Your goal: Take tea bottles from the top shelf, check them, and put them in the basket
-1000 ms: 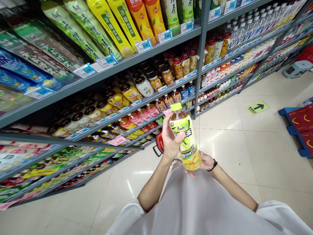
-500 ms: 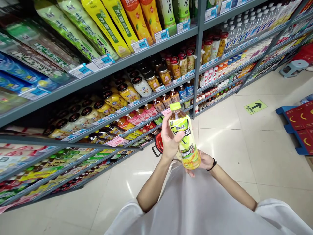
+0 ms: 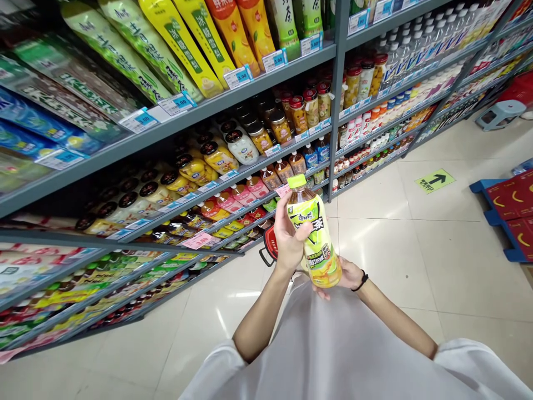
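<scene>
A bottle of tea with a lime-green cap and a yellow-green label is held in front of my chest, its cap end tilted slightly to the left. My left hand wraps around its upper left side, the thumb lying across the label. At the base, my right hand grips from the right and underneath; the bottle hides part of its fingers. A black band circles my right wrist.
Shelves of bottled drinks and jars run along the left and far side. A red basket is on the floor behind my left hand. To the right are red boxes on a blue pallet, a floor arrow sign and a grey stool.
Almost nothing differs. Both hands keep hold of the tea bottle, which has shifted by only a tiny amount.
</scene>
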The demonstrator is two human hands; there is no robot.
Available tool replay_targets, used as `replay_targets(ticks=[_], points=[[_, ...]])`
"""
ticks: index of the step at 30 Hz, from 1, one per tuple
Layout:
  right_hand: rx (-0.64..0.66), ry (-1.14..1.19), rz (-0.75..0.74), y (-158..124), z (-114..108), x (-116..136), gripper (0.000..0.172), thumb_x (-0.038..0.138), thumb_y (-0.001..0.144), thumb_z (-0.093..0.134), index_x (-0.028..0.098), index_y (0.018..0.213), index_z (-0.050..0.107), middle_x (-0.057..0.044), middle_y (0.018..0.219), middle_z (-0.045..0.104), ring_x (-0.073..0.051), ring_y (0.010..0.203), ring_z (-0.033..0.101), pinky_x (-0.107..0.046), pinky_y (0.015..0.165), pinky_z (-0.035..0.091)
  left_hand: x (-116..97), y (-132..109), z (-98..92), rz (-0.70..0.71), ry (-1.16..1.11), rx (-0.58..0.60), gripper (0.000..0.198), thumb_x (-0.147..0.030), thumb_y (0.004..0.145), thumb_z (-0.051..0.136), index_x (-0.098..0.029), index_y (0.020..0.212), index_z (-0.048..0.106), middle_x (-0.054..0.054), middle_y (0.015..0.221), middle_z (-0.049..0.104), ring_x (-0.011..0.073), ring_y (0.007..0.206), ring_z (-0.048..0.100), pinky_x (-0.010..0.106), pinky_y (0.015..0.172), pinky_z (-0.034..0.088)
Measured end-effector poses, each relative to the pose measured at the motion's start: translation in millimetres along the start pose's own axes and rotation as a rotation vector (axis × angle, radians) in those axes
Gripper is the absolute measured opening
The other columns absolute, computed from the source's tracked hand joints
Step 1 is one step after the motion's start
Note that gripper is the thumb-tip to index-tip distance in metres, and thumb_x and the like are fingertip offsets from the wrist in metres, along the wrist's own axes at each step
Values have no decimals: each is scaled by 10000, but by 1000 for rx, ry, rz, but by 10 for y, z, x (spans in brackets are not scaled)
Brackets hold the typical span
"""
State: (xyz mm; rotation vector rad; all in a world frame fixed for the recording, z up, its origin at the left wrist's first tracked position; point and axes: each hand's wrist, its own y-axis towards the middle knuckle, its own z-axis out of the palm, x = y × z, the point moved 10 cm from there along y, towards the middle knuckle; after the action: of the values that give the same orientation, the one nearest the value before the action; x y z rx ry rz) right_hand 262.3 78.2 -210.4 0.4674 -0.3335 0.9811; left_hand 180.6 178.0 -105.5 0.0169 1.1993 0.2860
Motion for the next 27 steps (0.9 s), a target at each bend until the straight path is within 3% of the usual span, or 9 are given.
replay_targets(ticks=[3, 6, 9, 13, 19, 24, 27], points=[[-32, 59, 12, 30, 13, -10, 761, 782, 926, 622, 96, 1250, 674, -217, 1105, 767, -286, 843, 748, -343, 610, 556, 39, -7, 38, -66, -135, -11, 902, -546, 703, 939, -291, 1469, 537, 131, 1469, 628, 323, 1199, 734, 466, 1019, 639], [-107, 119, 6, 62, 3, 8, 730, 773, 883, 623, 107, 1178, 661, -204, 1043, 773, -320, 849, 746, -386, 624, 573, 6, 14, 57, -69, -213, -27, 905, -520, 735, 927, -327, 1501, 483, 98, 1306, 725, 311, 1128, 769, 466, 995, 647], [-225, 34, -46, 75, -14, 104, 720, 751, 858, 674, 100, 1165, 661, -190, 1016, 775, -304, 838, 739, -391, 657, 577, -69, 60, 60, -53, -253, -33, 777, -533, 780, 890, -284, 1427, 538, 84, 1163, 770, 297, 1077, 785, 464, 1004, 642], [-472, -199, -212, -11, -88, 378, 664, 673, 850, 788, 168, 1242, 609, -165, 1115, 773, -287, 909, 756, -459, 834, 604, -200, 133, 44, -29, -249, -24, 647, -619, 836, 798, -213, 1312, 633, 131, 1181, 768, 319, 1161, 754, 481, 1036, 626], [-753, -613, -439, -278, -143, 708, 627, 529, 775, 925, 252, 1234, 600, -133, 1289, 727, -279, 1138, 725, -429, 987, 601, -251, 190, -73, -61, -248, -27, 718, -681, 768, 804, -203, 1285, 664, 145, 1276, 741, 310, 1206, 724, 466, 1062, 616], [-857, -1067, -690, -440, 105, 903, 658, 299, 780, 937, 225, 1344, 608, -136, 1285, 704, -250, 1192, 694, -386, 1027, 592, -278, 185, -126, -56, -239, -12, 787, -791, 766, 707, -176, 1256, 681, 152, 1218, 753, 337, 1232, 715, 493, 1084, 603], [-836, -1336, -864, -492, 341, 998, 740, 195, 758, 934, 227, 1410, 585, -137, 1295, 680, -280, 1222, 680, -446, 1032, 605, -286, 172, -135, -69, -249, -7, 776, -799, 787, 673, -176, 1250, 680, 148, 1218, 751, 330, 1226, 715, 501, 1093, 597]])
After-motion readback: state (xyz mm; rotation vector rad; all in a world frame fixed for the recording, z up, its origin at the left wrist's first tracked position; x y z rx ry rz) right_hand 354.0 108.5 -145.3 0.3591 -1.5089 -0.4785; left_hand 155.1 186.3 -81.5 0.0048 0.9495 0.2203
